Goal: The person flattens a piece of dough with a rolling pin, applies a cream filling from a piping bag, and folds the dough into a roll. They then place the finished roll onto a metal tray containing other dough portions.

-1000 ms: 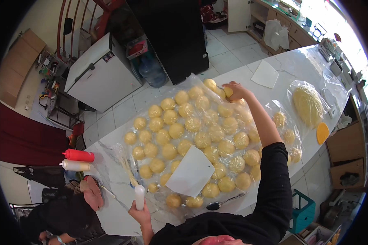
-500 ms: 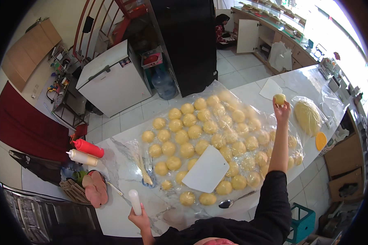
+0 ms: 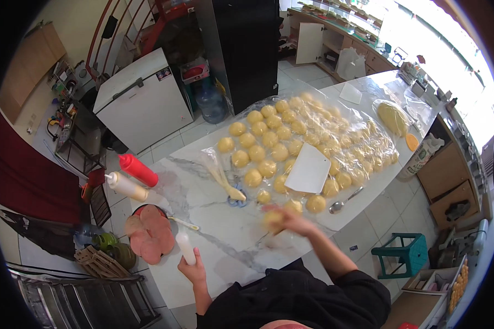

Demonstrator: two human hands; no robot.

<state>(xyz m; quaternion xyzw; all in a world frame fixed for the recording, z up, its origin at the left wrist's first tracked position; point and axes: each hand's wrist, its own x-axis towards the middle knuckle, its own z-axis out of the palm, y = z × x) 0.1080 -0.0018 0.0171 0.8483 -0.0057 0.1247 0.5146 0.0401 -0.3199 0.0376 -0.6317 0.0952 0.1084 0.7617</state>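
Upright in my left hand [image 3: 193, 270] is a short white rolling pin [image 3: 185, 247], my fingers closed around its lower part. My right hand [image 3: 292, 220], smeared by motion, holds a yellow dough ball [image 3: 273, 221] low over the table's near side. Beyond it, many round dough balls [image 3: 269, 138] sit in rows under a clear plastic sheet [image 3: 362, 129]. A white dough scraper [image 3: 308, 169] lies on top of them. To its right is a metal spoon [image 3: 336, 206]. Blue-handled scissors [image 3: 237, 202] lie beside a clear piping bag [image 3: 220, 176] with pale filling.
Left of my hands are a plate of round pink slices [image 3: 151, 233], a light-handled spreader [image 3: 184, 222], a red squeeze bottle [image 3: 139, 170] and a cream one [image 3: 127, 186]. A large wrapped dough mass [image 3: 392, 118] rests at the far right, near an orange scraper [image 3: 412, 142]. A green stool [image 3: 403, 255] stands right.
My right hand has come from the far right, beside the large dough mass, back to the near middle with the dough ball. My left hand still holds the rolling pin. The view has shifted.
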